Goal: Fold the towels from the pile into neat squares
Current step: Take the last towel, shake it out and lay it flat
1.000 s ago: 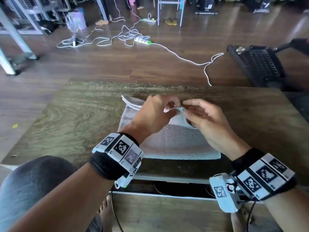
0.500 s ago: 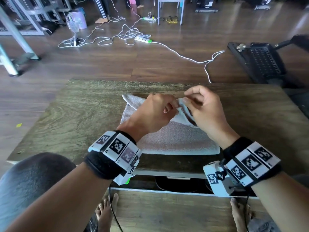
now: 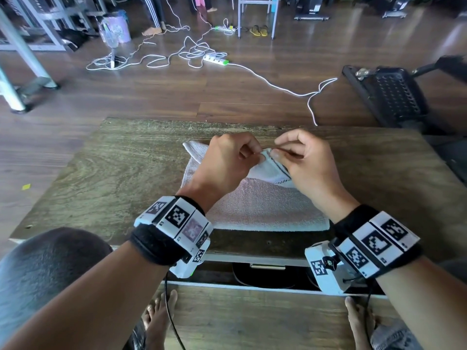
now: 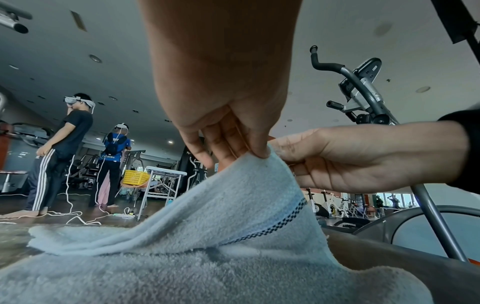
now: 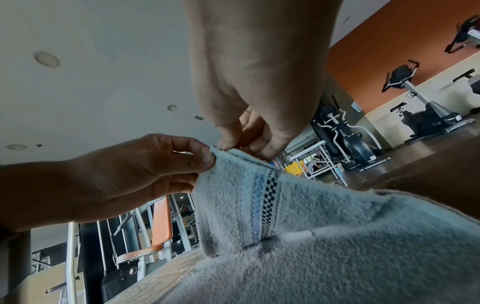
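Observation:
A pale grey-white towel with a dark checkered stripe lies partly folded on the wooden table. Its far edge is lifted off the lower layers. My left hand pinches the raised corner between thumb and fingers. My right hand pinches the same edge right beside it, fingertips nearly touching the left ones. In the left wrist view the towel hangs from my left hand. The right wrist view shows the striped hem hanging below my right hand. No pile of other towels is in view.
The table's far edge meets a wooden floor with white cables and a power strip. Black exercise equipment stands at the right. A gap and a lower board lie at the near edge, with my knee and bare feet below.
Both hands have lifted the towel's pinched edge a little higher and further from me; the right hand's fingers now grip closer to the left hand's.

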Tool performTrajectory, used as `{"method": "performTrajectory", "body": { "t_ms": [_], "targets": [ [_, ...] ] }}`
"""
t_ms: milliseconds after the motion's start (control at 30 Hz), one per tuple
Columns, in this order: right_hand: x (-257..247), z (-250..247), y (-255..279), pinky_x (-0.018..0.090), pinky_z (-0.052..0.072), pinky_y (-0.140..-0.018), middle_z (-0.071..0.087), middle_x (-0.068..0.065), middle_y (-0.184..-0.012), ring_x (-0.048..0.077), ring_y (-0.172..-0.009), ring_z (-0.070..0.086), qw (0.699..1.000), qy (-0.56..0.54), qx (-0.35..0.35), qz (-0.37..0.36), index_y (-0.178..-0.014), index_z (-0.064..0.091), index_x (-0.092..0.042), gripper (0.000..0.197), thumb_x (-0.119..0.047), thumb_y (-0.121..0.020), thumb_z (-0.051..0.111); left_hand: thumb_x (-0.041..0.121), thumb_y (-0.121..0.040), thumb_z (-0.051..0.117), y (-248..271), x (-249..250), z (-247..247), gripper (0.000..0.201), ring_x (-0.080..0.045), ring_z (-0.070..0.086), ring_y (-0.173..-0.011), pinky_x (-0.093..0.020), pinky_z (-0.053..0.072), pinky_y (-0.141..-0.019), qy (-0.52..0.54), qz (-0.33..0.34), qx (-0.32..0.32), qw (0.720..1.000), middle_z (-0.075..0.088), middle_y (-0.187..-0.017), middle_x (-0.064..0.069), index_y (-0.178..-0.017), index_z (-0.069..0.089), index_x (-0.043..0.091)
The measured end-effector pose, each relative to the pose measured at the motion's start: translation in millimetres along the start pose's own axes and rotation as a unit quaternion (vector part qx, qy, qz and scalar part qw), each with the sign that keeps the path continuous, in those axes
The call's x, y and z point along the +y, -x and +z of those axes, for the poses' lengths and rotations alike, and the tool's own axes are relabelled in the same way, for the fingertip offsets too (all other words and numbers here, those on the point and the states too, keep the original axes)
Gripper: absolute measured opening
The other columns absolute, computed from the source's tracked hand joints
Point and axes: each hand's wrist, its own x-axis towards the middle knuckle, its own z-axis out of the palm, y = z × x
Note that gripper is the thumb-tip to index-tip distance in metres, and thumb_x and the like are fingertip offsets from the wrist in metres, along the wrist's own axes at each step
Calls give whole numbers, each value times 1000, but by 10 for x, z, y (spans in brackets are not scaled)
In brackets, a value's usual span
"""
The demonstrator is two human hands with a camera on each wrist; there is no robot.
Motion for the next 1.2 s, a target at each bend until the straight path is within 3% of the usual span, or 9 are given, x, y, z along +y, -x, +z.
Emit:
{"method": "performTrajectory", "body": {
  "t_ms": [200,467,600,900,1100,1200],
  "targets": [
    [-14,-49,37,22,59,-75,77,-7,-90,3,-85,73,999,31,-14,-2,-99,77,-12,11,-10,-89,74,8,-81,76,-4,11,-2,3,-11,70,-73,-34,58,-71,-3,2,-5,1000,73,-79,1,-83,74,9],
    [4,-98,82,13,54,-74,76,-11,-89,-1,-83,72,999,34,-29,0,-96,78,-17,16,-3,-90,71,9,-81,77,6,52,26,4,-7,68,-73,-27,58,-72,-1,14,-11,1000,73,-80,2,-84,75,8],
    [18,-84,90,16,56,-76,77,-8,-90,2,-84,73,999,37,-15,5,-98,79,-14,14,-5,-91,71,10,-80,79,0,80,24,6,-6,68,-71,-26,57,-71,1,7,-12,1000,73,-78,1,-83,75,8],
    [6,-70,97,20,57,-79,77,-10,-91,2,-86,72,999,45,-15,13,-99,79,-17,13,-9,-91,71,8,-77,81,-5,62,31,6,-10,69,-73,-32,56,-73,-1,-3,-15,1000,73,-79,1,-78,74,8],
    [-7,-72,97,11,52,-75,77,-10,-92,-1,-86,71,998,50,-23,5,-99,79,-15,13,-7,-91,71,10,-77,81,1,47,26,7,-11,69,-77,-35,58,-74,0,-3,-38,999,74,-82,2,-79,74,9],
    [-23,-79,98,12,53,-75,77,-10,-93,-1,-86,71,998,50,-24,2,-99,78,-16,14,-7,-91,70,8,-79,79,4,63,26,6,-10,70,-79,-34,58,-77,15,-10,-39,999,74,-84,1,-81,73,7]
  ]
}}
